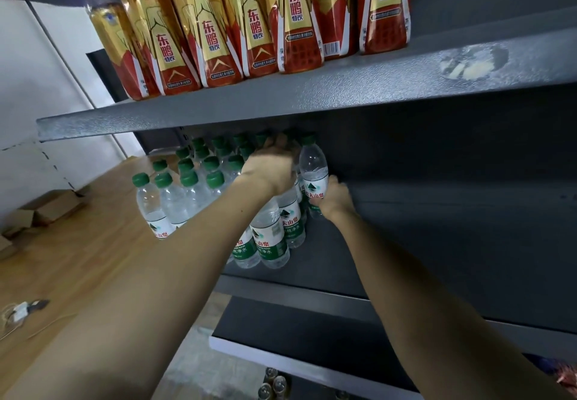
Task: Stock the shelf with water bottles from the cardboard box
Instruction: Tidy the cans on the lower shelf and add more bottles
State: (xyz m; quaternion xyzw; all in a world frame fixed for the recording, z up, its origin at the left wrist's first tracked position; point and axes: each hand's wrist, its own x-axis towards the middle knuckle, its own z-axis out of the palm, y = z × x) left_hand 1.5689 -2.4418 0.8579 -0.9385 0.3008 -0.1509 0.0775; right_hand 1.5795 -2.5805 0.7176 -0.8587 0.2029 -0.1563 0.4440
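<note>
Both arms are in under the upper shelf, working at the right end of the block of clear green-capped water bottles (pixel 199 187) on the dark grey metal middle shelf (pixel 437 227). The right hand (pixel 334 198) has its fingers wrapped round the lower body of one clear plastic water bottle with a green cap and a white-and-green label (pixel 313 170), right at the label. That bottle stands at the block's right edge, long axis upright, cap pointing up toward the underside of the shelf above; it looks set down or very nearly so, though I cannot tell whether its base is fully seated.

The left hand (pixel 274 165) reaches over the neighbouring bottle tops, fingers curled down among the caps, seemingly steadying or gripping a bottle there; which one, I cannot tell.

Progress? Well along, I'd judge. Several rows are already standing to the left of the held bottle, all upright, caps up. To its right the middle shelf runs bare, so there is plenty of room left to fill. An opened brown cardboard box (pixel 46 209) lies on the wooden floor (pixel 93 259) far to the left of the block; its contents are not visible. Above, gold-and-red labelled drink bottles (pixel 249 24) line the upper shelf.
</note>
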